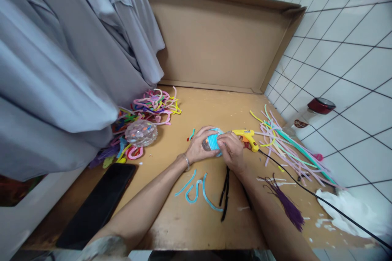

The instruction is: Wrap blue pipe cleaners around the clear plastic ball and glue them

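My left hand [197, 147] is wrapped around a small rounded object covered in light blue pipe cleaner [213, 142], with a dark brownish part showing on its left side. My right hand [233, 151] is closed in a pinch against the object's right edge; what lies between its fingertips is hidden. Just beyond the right hand lies a yellow hot glue gun [251, 140], its nozzle end partly behind the fingers. In front of the hands are loose light blue pipe cleaner pieces [210, 195] and black pipe cleaners [225, 200].
A tangle of coloured pipe cleaners [156, 104] and a clear faceted container [141, 132] sit left, near a black phone [98, 204]. Right are pastel pipe cleaners [288, 147], a purple bundle [288, 204], white tissue [346, 212], a red-lidded jar [318, 108] and the gun's cord [306, 189].
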### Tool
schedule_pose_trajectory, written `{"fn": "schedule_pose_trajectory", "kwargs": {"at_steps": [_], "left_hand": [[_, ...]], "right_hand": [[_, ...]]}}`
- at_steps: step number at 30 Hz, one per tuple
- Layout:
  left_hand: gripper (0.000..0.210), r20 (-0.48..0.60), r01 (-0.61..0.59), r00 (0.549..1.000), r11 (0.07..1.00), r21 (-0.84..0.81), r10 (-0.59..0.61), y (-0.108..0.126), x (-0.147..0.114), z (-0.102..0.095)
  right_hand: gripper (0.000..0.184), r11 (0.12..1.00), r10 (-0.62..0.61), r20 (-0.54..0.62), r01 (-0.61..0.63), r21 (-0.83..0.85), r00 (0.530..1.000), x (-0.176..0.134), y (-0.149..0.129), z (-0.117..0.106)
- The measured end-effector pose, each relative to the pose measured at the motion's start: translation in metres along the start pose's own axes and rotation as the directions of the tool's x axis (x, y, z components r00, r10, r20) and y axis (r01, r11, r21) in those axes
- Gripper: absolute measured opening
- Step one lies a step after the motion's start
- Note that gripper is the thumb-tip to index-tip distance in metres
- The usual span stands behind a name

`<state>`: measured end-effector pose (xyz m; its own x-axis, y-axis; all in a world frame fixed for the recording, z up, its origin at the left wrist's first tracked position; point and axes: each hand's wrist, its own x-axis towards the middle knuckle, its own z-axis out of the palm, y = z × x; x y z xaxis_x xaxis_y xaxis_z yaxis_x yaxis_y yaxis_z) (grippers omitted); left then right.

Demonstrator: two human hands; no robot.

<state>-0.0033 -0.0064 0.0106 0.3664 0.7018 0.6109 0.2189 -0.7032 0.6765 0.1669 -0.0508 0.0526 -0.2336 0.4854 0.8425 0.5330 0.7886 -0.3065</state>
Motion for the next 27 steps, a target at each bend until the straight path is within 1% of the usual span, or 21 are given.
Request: {"fn": "schedule_pose_trajectory", "kwargs": {"at_steps": [4,7,13,17,21,25,27], "left_hand": [[0.065,-0.042,-0.041,0.998,0.999,-0.007,0.04,-0.004,0.0,0.003],[0.062,-0.044,-0.081,0.996,0.997,-0.009,0.081,-0.007,-0.001,0.004],[0.06,-0.024,-0.072,0.997,0.997,-0.003,0.072,-0.009,-0.002,0.003],[0.06,-0.024,-0.088,0.996,0.996,0.014,0.089,-0.009,-0.002,0.004],[0.068,-0.023,-0.136,0.99,0.991,0.011,0.137,-0.011,-0.003,0.003],[0.079,0.027,-0.157,0.987,0.987,0.037,0.156,-0.013,-0.004,0.001],[0.08,0.044,-0.175,0.984,0.984,0.045,0.173,-0.013,-0.004,0.0]], "right_hand": [[0.014,1.0,-0.006,0.004,0.006,-0.004,1.0,-0.001,0.001,0.001],[0.015,1.0,0.009,0.009,-0.009,-0.012,1.0,-0.002,0.001,0.001],[0.013,1.0,-0.001,0.017,0.001,-0.006,1.0,-0.003,0.002,0.001],[0.013,1.0,-0.012,0.021,0.013,-0.013,1.0,-0.003,0.002,0.001],[0.015,1.0,-0.003,0.022,0.003,-0.021,1.0,-0.003,0.002,0.001],[0.016,1.0,0.026,0.036,-0.026,-0.015,0.999,-0.004,0.001,0.002],[0.016,1.0,0.023,0.039,-0.023,-0.013,0.999,-0.004,0.001,0.002]]}}
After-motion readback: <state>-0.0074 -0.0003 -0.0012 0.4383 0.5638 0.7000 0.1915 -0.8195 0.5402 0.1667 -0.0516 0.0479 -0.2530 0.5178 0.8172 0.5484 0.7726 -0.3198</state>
